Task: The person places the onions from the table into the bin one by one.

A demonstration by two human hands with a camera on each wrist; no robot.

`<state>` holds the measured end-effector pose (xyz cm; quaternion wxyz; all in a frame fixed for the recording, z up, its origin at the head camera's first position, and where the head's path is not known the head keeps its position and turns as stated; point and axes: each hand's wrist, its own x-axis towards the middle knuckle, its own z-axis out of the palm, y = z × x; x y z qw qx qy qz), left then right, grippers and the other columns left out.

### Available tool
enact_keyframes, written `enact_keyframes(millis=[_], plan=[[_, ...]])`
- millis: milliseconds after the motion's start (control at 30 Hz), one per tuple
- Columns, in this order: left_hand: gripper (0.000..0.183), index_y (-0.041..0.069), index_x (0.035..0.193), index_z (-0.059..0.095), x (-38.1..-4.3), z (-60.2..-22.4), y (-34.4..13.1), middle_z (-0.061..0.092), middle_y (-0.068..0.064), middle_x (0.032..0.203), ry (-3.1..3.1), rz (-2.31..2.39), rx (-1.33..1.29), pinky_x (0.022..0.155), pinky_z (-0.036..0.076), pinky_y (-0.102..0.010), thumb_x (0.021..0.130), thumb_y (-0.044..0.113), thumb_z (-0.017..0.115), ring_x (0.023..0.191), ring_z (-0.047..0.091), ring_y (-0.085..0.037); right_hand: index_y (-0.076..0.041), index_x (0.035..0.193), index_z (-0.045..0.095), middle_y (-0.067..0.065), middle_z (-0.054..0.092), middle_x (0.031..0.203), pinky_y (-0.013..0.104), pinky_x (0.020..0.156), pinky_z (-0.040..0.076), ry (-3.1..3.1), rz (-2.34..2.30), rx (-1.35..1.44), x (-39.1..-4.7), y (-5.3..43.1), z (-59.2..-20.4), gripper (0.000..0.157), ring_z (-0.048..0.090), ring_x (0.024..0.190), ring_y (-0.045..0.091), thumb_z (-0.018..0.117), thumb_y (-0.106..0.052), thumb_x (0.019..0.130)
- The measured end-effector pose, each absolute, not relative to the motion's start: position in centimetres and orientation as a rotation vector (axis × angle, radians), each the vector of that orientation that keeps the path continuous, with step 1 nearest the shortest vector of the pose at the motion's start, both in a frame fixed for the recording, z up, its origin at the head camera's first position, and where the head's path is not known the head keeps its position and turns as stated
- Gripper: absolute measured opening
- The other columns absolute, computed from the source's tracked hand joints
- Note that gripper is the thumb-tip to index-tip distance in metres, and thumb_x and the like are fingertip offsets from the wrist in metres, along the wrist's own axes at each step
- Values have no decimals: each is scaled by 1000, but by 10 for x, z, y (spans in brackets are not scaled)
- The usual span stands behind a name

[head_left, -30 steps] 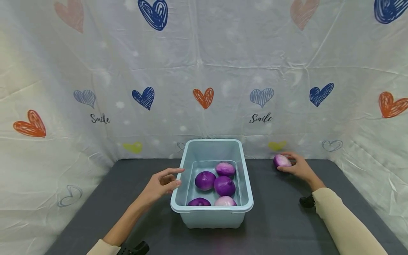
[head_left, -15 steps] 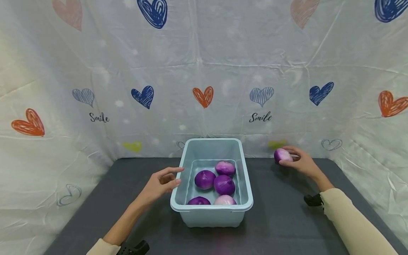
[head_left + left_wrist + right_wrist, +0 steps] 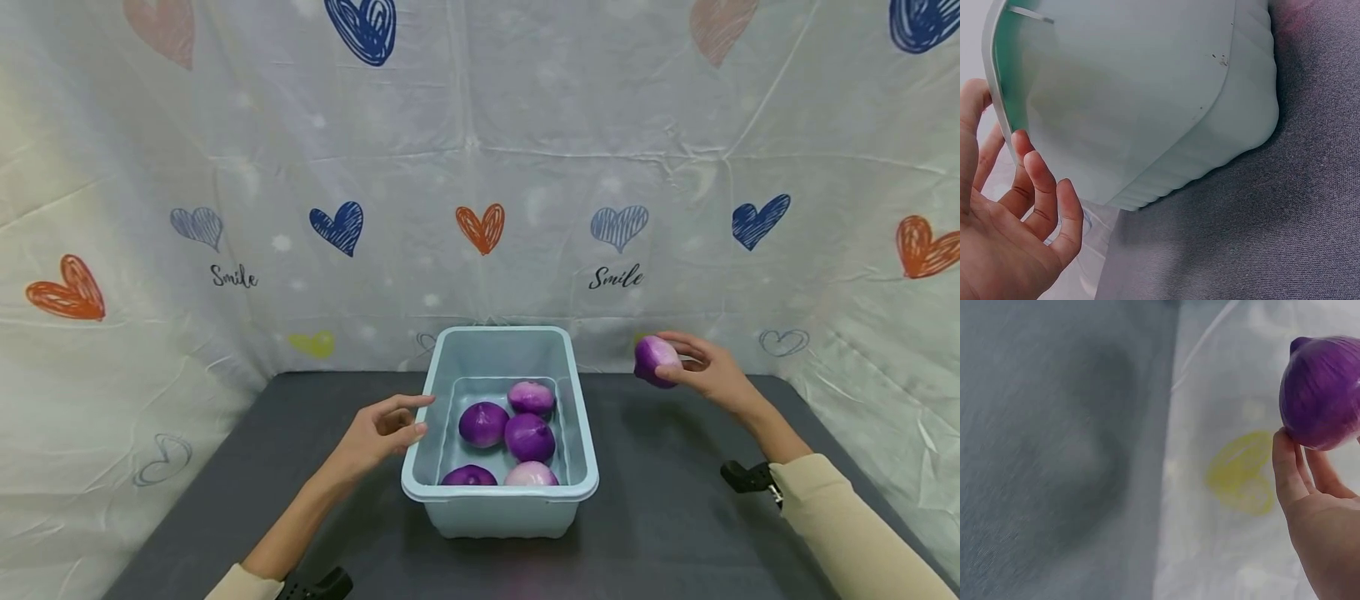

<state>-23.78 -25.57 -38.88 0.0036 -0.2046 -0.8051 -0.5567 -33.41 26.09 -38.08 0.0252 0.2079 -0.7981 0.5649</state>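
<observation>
A light-blue plastic bin (image 3: 498,508) stands mid-table with several purple onions (image 3: 483,424) inside. My left hand (image 3: 375,432) is at the bin's left rim, its thumb and forefinger tips touching the edge; the other fingers bend loosely below the rim in the left wrist view. To the right of the bin, my right hand (image 3: 708,373) holds another purple onion (image 3: 657,362) between thumb and fingers, raised above the table. The right wrist view shows this onion (image 3: 1322,394) at the fingertips, cut off by the frame's right edge.
A dark grey cloth covers the table (image 3: 637,517). Close behind it hangs a white curtain (image 3: 540,250) printed with hearts and the word "Smile". The bin's far end lies near this curtain.
My right hand has lifted the onion off the table at the back right, turning it slightly and bringing it a little toward me. My left hand stays at the bin's rim.
</observation>
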Motion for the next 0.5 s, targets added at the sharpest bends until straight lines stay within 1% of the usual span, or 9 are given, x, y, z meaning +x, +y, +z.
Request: enact_keyframes(millis=[100,267,333,400,500], plan=[[43,4,142,59,-237,-388,-256,58,-12,84,-2519,-1746,-644,65,49,-40,101,16,66,68,48,-37,-7,145,53,19,55,136,29,86,53,-2438,1792,661,-330,253,-371,52,64,110,19,72,-15,98],[43,6,142,59,-236,-386,-256,58,-12,84,-2521,-1748,-632,65,48,-38,101,17,66,67,49,-27,-10,144,55,16,55,135,30,87,53,-2401,1828,691,-324,240,-359,51,64,112,22,73,-14,97],[43,7,142,59,-236,-387,-256,58,-12,84,-2523,-1744,-623,65,48,-36,101,18,67,67,50,-23,-9,144,55,18,55,136,31,87,53,-2378,1852,718,-323,234,-356,52,64,112,24,73,-12,96],[43,7,142,60,-236,-387,-255,58,-12,84,-2525,-1750,-612,66,48,-37,101,18,67,68,50,-21,-8,144,55,19,55,137,32,87,53,-2365,1859,746,-322,228,-355,52,63,112,26,73,-10,96],[43,6,142,59,-236,-388,-256,59,-12,85,-2528,-1761,-606,66,49,-37,101,18,67,69,51,-24,-7,145,55,20,55,137,33,87,53,-2356,1855,781,-323,219,-353,53,63,113,28,73,-8,95]])
